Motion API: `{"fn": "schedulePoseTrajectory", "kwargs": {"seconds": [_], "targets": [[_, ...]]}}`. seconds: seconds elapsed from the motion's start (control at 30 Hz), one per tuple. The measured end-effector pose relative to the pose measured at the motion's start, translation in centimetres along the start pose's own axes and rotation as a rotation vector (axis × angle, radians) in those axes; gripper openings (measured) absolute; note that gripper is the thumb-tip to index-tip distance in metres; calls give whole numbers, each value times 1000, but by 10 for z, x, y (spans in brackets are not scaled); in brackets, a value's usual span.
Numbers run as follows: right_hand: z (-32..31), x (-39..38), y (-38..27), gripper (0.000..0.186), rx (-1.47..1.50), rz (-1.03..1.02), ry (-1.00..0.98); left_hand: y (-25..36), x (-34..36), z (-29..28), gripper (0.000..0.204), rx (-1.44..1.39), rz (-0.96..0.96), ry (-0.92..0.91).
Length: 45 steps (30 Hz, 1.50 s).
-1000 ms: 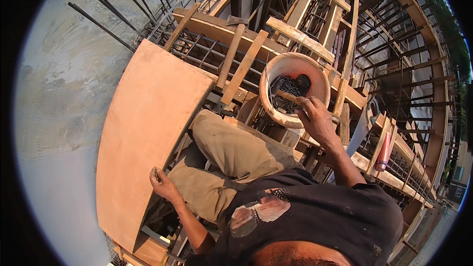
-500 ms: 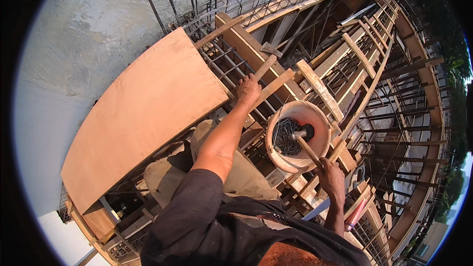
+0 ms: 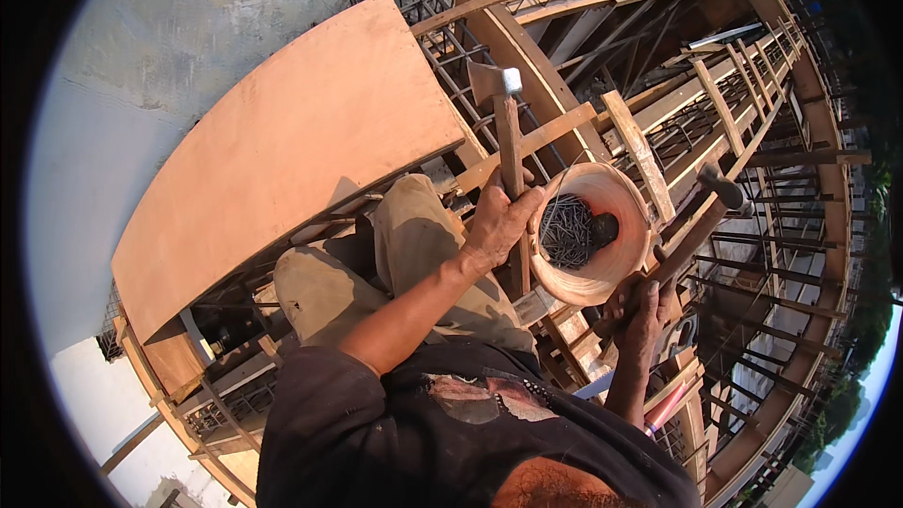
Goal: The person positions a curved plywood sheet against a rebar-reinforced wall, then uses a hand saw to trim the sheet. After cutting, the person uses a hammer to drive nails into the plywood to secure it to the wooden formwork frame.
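My left hand [image 3: 499, 221] grips the wooden handle of a hatchet [image 3: 496, 85], whose metal head points up and away over the rebar cage. My right hand [image 3: 640, 306] is closed on the wooden handle of a hammer [image 3: 720, 183], which slants up to the right past the bucket. Between the two hands, an orange-tan plastic bucket [image 3: 632, 268] holding a heap of dark nails [image 3: 567, 230] rests on the timber formwork. My bent knees in khaki trousers [image 3: 414, 226] are just left of the bucket.
A large curved plywood sheet [image 3: 282, 150] lies on my left. Wooden battens [image 3: 635, 146] cross a long rebar cage [image 3: 696, 122] running away to the upper right. A grey concrete slab [image 3: 169, 47] lies far below on the left, with open gaps between the beams.
My left hand left the plywood, reached forward to the beam and came back holding the hatchet. My right hand left the bucket and now holds the hammer beside it.
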State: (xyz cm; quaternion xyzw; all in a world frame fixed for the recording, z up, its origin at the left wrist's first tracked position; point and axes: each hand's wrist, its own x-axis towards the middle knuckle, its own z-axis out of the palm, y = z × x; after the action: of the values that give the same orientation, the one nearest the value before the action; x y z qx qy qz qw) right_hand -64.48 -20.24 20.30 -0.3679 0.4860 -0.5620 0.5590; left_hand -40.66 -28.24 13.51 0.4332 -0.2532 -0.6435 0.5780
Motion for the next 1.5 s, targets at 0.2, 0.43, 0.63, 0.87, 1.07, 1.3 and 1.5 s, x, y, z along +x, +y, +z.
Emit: {"fn": "schedulePoseTrajectory", "kwargs": {"seconds": [0.2, 0.43, 0.63, 0.87, 1.07, 1.3, 1.5], "targets": [[35, 8, -1, 47, -135, 154, -108, -19, -35, 6, 16, -295, -174, 256], [49, -2, -4, 46, -262, 229, -148, -44, -14, 12, 23, -407, -265, 305], [51, -5, -6, 47, -324, 230, -147, -34, 2, 17, 24, -425, -301, 353], [50, -5, -3, 47, -372, 220, -109, -41, 3, 19, 24, -428, -259, 360], [53, -4, -7, 46, -365, 227, -141, -36, 1, 15, 26, -427, -290, 333], [54, 0, -5, 52, -445, 203, -185, -39, 2, 16, 28, -432, -289, 331], [58, 8, -4, 53, -524, 163, -240, -41, 0, 15, 29, -451, -246, 296]]}}
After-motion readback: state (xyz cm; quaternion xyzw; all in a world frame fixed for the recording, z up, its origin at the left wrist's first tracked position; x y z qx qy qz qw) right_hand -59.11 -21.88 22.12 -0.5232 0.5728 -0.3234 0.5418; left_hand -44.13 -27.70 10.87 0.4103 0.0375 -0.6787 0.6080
